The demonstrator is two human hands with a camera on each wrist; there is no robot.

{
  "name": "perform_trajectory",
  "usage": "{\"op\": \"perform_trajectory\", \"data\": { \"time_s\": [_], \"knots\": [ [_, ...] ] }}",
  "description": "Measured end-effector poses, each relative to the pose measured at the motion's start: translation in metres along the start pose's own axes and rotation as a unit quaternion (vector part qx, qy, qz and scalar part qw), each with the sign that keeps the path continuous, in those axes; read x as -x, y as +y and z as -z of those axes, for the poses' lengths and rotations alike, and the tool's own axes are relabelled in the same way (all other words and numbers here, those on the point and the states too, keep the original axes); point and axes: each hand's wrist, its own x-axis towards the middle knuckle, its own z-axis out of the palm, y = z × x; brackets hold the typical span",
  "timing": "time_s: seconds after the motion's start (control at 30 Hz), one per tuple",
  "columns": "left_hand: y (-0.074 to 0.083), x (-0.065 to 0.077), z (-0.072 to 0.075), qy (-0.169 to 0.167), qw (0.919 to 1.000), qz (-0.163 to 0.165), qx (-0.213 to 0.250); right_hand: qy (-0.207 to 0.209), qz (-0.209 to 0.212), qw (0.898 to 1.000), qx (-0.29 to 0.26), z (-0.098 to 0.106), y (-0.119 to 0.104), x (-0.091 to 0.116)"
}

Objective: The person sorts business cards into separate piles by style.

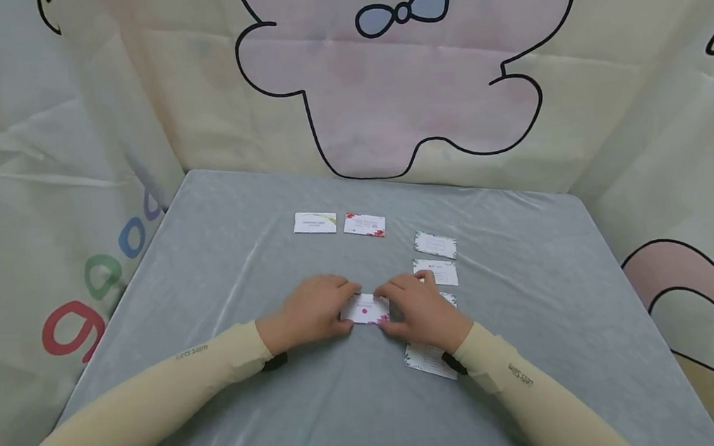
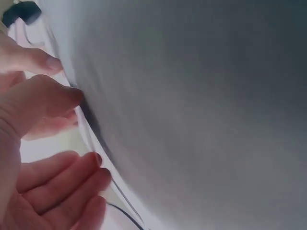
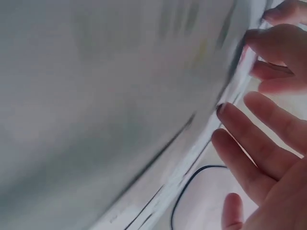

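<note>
Pink-dot card: on the grey table (image 1: 323,424), in the middle between the two hands; whether it lies flat or is slightly raised I can't tell
Left hand (image 1: 314,310): at the left end of the pink-dot card (image 1: 364,309) – thumb on the near edge, a finger on the far edge, pinching it
Right hand (image 1: 425,312): at its right end, thumb and finger pinching it likewise; the wrist views are hazy, but the other fingers seem loosely extended
Yellow-green cornered card (image 1: 315,222): beyond the pink-dot card, to the left
Red-flowered card (image 1: 364,224): straight beyond it
Leaf-edged cards (image 1: 435,244): four, all right of it – two farther off, one beside it mostly hidden by the right hand, one nearer the person
Cream sleeves (image 1: 155,389): on the near side of it, one to each side
Cartoon curtain (image 1: 384,93): well beyond it
</note>
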Motion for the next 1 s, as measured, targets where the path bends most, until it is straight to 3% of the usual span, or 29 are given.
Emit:
{"op": "perform_trajectory", "data": {
  "time_s": [0.13, 0.27, 0.47, 0.63, 1.0],
  "knots": [
    [-0.034, -0.037, -0.001, 0.007, 0.9998, 0.005, -0.021, -0.006, -0.037, 0.999, -0.001, 0.000, 0.027, -0.038],
    [-0.065, -0.077, 0.004, -0.009, 0.9988, 0.041, -0.026, -0.015, -0.087, 0.996, -0.012, 0.004, 0.052, -0.076],
    [-0.096, -0.119, 0.013, -0.049, 0.9936, 0.097, 0.032, -0.020, -0.156, 0.985, -0.063, 0.009, 0.081, -0.116],
    [-0.109, -0.133, 0.020, -0.068, 0.9874, 0.114, 0.087, -0.018, -0.181, 0.979, -0.092, 0.010, 0.091, -0.128],
    [-0.118, -0.135, 0.013, -0.083, 0.9857, 0.105, 0.103, -0.030, -0.184, 0.979, -0.087, 0.007, 0.093, -0.130]
  ]
}}
